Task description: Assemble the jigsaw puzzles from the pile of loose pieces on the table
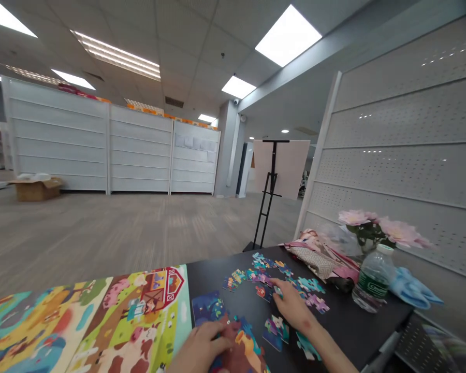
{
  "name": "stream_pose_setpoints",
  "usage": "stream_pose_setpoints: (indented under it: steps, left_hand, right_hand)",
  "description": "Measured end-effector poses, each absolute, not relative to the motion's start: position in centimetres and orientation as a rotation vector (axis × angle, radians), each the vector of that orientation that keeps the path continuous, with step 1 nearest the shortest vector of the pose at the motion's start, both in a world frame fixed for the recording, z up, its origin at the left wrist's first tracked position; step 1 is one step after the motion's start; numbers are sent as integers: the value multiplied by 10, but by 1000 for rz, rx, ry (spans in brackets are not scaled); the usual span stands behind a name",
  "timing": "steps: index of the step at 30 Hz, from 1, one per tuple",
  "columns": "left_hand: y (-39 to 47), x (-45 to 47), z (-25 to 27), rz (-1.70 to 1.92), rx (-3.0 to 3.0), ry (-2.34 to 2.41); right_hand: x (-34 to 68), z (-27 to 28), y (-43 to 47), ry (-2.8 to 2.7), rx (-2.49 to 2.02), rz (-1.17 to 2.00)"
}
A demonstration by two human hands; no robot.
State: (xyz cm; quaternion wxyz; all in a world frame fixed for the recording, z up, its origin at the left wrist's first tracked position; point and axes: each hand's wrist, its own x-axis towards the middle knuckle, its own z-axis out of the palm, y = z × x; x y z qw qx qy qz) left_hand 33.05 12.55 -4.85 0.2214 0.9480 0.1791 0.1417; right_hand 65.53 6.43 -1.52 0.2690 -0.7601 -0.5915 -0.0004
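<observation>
On the black tabletop, my left hand [205, 344] rests at the edge of a partly joined jigsaw puzzle [245, 348] in dark blue and brown, its fingers stretched out and slightly blurred. My right hand [293, 305] reaches over the table among loose puzzle pieces [262, 278]. Its index finger is extended, with the fingertips at or just above the pieces; whether they touch cannot be made out. Below that hand lies a small cluster of green and purple pieces [275, 331]. Light-blue pieces [309, 285] and pink-purple pieces [316, 303] are to its right.
A colourful farm picture sheet [140, 316] covers the left side. At the right stand a water bottle [374, 280] and pink flowers [396, 230], near a patterned bag [314, 256] and a blue cloth [413, 287]. Beyond the table stands a black easel [267, 202].
</observation>
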Motion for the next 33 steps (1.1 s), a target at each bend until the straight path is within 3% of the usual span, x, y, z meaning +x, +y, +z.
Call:
stream_pose_setpoints:
  steps: [7,13,19,26,33]
  left_hand:
    - [108,308,0,497,2449,712]
    - [110,310,-2,575,2342,684]
    - [111,318,-8,617,1852,579]
    - [120,313,-11,648,1800,651]
    - [122,305,-8,647,1927,751]
  right_hand:
    - [602,-19,65,-1601,-2005,81]
    - [556,-11,34,-1441,-1874,88]
    - [489,-39,12,-1319,-1396,604]
    - [506,-29,-5,-1360,-1509,206]
    - [517,-38,-15,-1298,-1566,418]
